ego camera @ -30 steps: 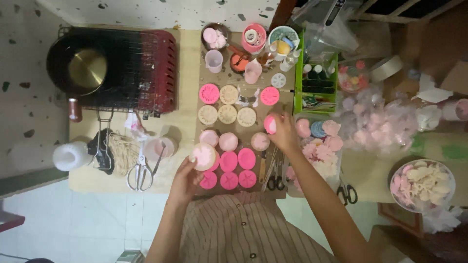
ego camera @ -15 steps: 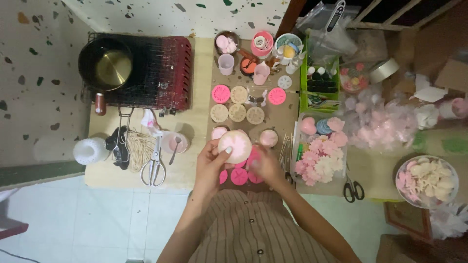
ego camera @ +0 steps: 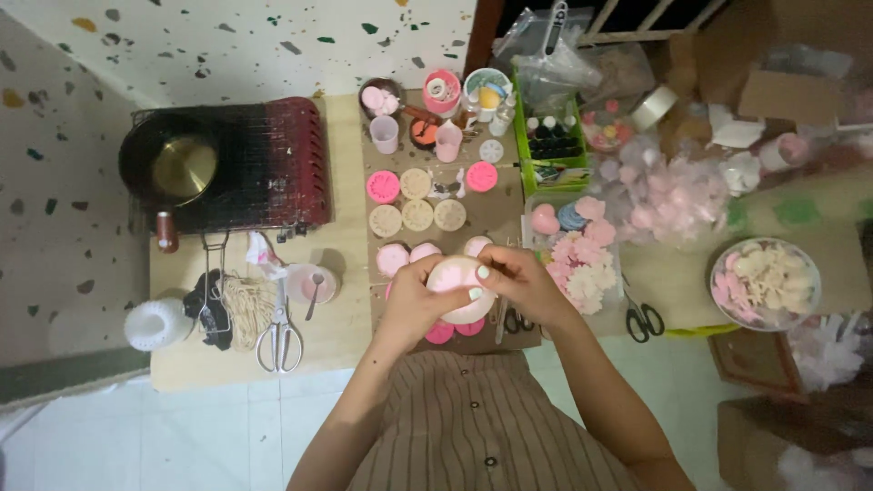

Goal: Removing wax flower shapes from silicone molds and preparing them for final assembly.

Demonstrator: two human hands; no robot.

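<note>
Seen from above, both hands grip one round pink mould (ego camera: 459,284) over the near edge of the bench (ego camera: 341,264). The left hand (ego camera: 414,305) wraps its left rim, the right hand (ego camera: 520,282) its right. It looks soft, light and bendy, best held by the rim. Its flat face points upward; being round, it has no long axis.

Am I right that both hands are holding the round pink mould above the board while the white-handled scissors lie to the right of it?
Not quite: the head view shows the white-handled scissors lying left of the round pink mould. The left hand and right hand do hold it.
</note>
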